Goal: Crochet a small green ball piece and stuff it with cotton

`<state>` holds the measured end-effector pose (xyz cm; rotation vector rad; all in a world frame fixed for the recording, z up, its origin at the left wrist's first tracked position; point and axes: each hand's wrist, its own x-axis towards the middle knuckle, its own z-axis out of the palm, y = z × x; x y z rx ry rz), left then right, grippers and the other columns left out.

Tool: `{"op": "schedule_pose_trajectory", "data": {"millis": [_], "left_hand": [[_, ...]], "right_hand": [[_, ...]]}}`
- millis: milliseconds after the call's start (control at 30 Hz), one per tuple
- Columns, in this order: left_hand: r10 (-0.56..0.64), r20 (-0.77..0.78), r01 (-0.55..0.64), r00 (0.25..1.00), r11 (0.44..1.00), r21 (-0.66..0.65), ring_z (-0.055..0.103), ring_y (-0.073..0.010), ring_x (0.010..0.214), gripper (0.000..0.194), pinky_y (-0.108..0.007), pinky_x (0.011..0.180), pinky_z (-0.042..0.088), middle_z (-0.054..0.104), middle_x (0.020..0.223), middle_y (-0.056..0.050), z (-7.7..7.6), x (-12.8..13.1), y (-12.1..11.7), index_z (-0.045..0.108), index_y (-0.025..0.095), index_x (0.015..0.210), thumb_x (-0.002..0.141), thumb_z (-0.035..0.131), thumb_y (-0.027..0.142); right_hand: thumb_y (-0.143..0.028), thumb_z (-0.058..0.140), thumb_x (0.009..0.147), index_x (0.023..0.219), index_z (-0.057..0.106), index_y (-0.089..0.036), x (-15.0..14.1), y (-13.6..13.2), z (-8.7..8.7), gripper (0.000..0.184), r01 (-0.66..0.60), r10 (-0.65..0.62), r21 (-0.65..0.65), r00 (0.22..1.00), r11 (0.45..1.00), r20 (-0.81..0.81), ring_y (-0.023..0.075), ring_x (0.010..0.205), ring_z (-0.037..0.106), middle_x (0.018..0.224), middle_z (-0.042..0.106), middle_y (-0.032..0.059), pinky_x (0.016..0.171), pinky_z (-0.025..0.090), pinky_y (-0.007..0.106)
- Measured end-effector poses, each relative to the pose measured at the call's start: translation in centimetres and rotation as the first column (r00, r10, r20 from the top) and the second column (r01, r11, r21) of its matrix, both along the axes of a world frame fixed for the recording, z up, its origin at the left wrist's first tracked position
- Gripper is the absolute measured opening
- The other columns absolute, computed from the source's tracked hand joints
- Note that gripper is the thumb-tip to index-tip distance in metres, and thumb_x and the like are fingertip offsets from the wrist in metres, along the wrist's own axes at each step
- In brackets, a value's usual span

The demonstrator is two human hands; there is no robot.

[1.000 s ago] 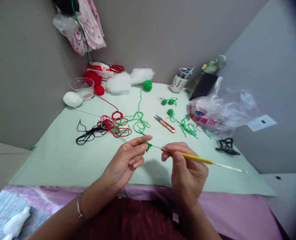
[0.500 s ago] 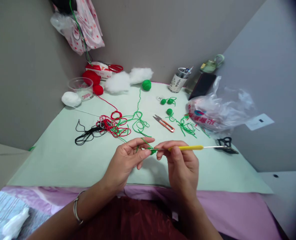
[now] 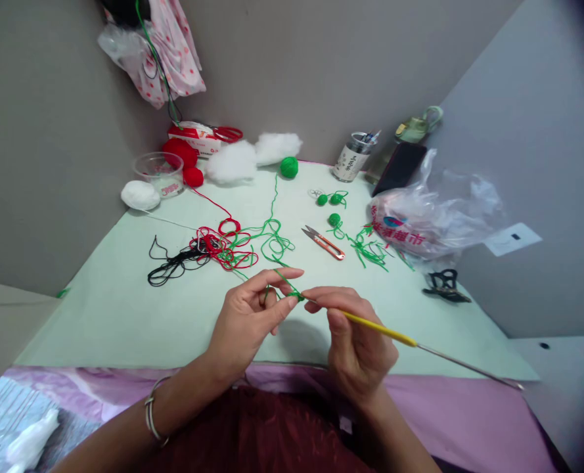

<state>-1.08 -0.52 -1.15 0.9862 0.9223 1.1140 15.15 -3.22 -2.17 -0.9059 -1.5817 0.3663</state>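
Between thumb and fingers, my left hand (image 3: 247,315) pinches a small green crochet piece (image 3: 297,296), with green yarn running over the raised index finger. My right hand (image 3: 360,341) grips a crochet hook (image 3: 380,328) by its yellow handle; its metal tip meets the green piece, and the long metal end slants down to the right. Green yarn (image 3: 274,240) lies in loose loops beyond my left hand and trails back to a green ball (image 3: 288,167). Orange-handled thread snips (image 3: 325,243) rest on the table past my hands.
Tangled red yarn (image 3: 227,246) and black yarn (image 3: 173,266) lie at left. White stuffing (image 3: 232,163), a clear tub (image 3: 166,174) and a pen cup (image 3: 351,157) stand at the back. Small green balls (image 3: 334,220), a plastic bag (image 3: 420,217) and a black claw clip (image 3: 447,286) are at right.
The crochet hook has swung from nearly level to slanting, its rear end now lower and farther right. My right hand has tilted with it; my left hand has barely moved.
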Motion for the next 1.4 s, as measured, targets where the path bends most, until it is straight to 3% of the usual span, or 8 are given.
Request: {"op": "schedule_pose_trajectory", "data": {"millis": [200, 333, 433, 567, 933, 1067, 1200, 1400], "left_hand": [[-0.081, 0.315, 0.149, 0.946, 0.969, -0.198, 0.036, -0.0013, 0.046, 0.049, -0.015, 0.042, 0.036, 0.057, 0.074, 0.006, -0.1, 0.6, -0.3, 0.080, 0.024, 0.126, 0.078, 0.092, 0.028], [-0.060, 0.461, 0.231, 0.885, 0.917, -0.326, 0.016, 0.0006, 0.044, 0.036, -0.010, 0.039, 0.028, 0.038, 0.058, 0.012, 0.4, 0.2, 0.4, 0.083, 0.016, 0.115, 0.080, 0.090, 0.021], [-0.037, 0.441, 0.174, 0.897, 0.946, -0.273, 0.021, 0.0018, 0.044, 0.035, -0.010, 0.038, 0.030, 0.052, 0.067, 0.009, 0.7, 0.2, 0.4, 0.083, 0.019, 0.113, 0.079, 0.091, 0.019], [-0.099, 0.370, 0.181, 0.924, 0.964, -0.194, 0.028, 0.0023, 0.043, 0.037, -0.012, 0.037, 0.036, 0.068, 0.089, 0.002, 0.7, 0.7, -0.1, 0.083, 0.022, 0.113, 0.077, 0.093, 0.022], [-0.060, 0.314, 0.120, 0.948, 0.977, -0.176, 0.028, 0.0026, 0.043, 0.034, -0.013, 0.039, 0.041, 0.061, 0.087, 0.004, 0.3, 0.4, 0.0, 0.082, 0.023, 0.115, 0.082, 0.089, 0.023], [-0.064, 0.228, 0.087, 0.972, 0.992, -0.091, 0.044, 0.0004, 0.048, 0.031, -0.013, 0.041, 0.040, 0.062, 0.091, 0.003, -0.4, 0.2, -0.1, 0.083, 0.028, 0.115, 0.084, 0.088, 0.027], [-0.056, 0.115, 0.061, 0.992, 0.997, -0.038, 0.049, -0.0004, 0.048, 0.029, -0.014, 0.048, 0.044, 0.062, 0.081, 0.005, -0.6, 0.2, -0.4, 0.082, 0.027, 0.115, 0.086, 0.086, 0.026], [-0.062, 0.283, 0.109, 0.957, 0.982, -0.153, 0.046, -0.0027, 0.049, 0.049, -0.014, 0.043, 0.042, 0.063, 0.080, 0.004, -0.1, 0.6, -0.3, 0.078, 0.022, 0.124, 0.078, 0.093, 0.030]], "right_hand": [[-0.011, 0.065, 0.098, 0.129, 0.074, -0.033, -0.2, -0.3, -1.4, 0.039, 0.165, -0.229, 0.212, 0.916, 0.963, 0.328, 0.0241, 0.101, 0.075, 0.111, 0.078, 0.0078, 0.077, 0.063, 0.037], [-0.014, 0.060, 0.102, 0.116, 0.078, -0.030, -0.3, -0.2, -0.7, 0.028, 0.171, -0.172, 0.036, 0.985, 0.985, 0.014, 0.0209, 0.085, 0.072, 0.094, 0.076, 0.0050, 0.072, 0.060, 0.037], [-0.019, 0.056, 0.105, 0.103, 0.078, -0.027, -0.4, 0.3, 0.3, 0.024, 0.031, -0.066, -0.136, 0.962, 0.990, -0.265, 0.0187, 0.075, 0.067, 0.084, 0.073, 0.0028, 0.066, 0.056, 0.034], [-0.020, 0.062, 0.104, 0.103, 0.080, -0.028, -0.7, 0.7, 0.6, 0.020, -0.059, 0.004, -0.195, 0.962, 0.979, -0.273, 0.0188, 0.089, 0.071, 0.097, 0.078, 0.0034, 0.076, 0.058, 0.034], [-0.029, 0.054, 0.109, 0.101, 0.076, -0.025, 0.0, 0.5, -0.1, 0.024, -0.243, 0.063, -0.272, 0.842, 0.931, -0.536, 0.0125, 0.074, 0.072, 0.096, 0.079, 0.0016, 0.071, 0.059, 0.028], [-0.023, 0.052, 0.109, 0.107, 0.075, -0.025, 0.2, 0.0, 0.1, 0.024, -0.109, 0.018, -0.234, 0.933, 0.966, -0.361, 0.0140, 0.077, 0.073, 0.098, 0.079, 0.0022, 0.074, 0.060, 0.030], [-0.012, 0.053, 0.106, 0.116, 0.072, -0.024, 0.4, -0.4, 0.0, 0.025, 0.008, -0.010, -0.037, 0.999, 0.999, -0.050, 0.0179, 0.084, 0.074, 0.098, 0.078, 0.0046, 0.076, 0.061, 0.034], [-0.010, 0.064, 0.099, 0.126, 0.074, -0.029, 0.1, -0.6, -1.3, 0.035, 0.168, -0.238, 0.216, 0.903, 0.962, 0.357, 0.0232, 0.099, 0.076, 0.110, 0.078, 0.0080, 0.078, 0.065, 0.036]]}}
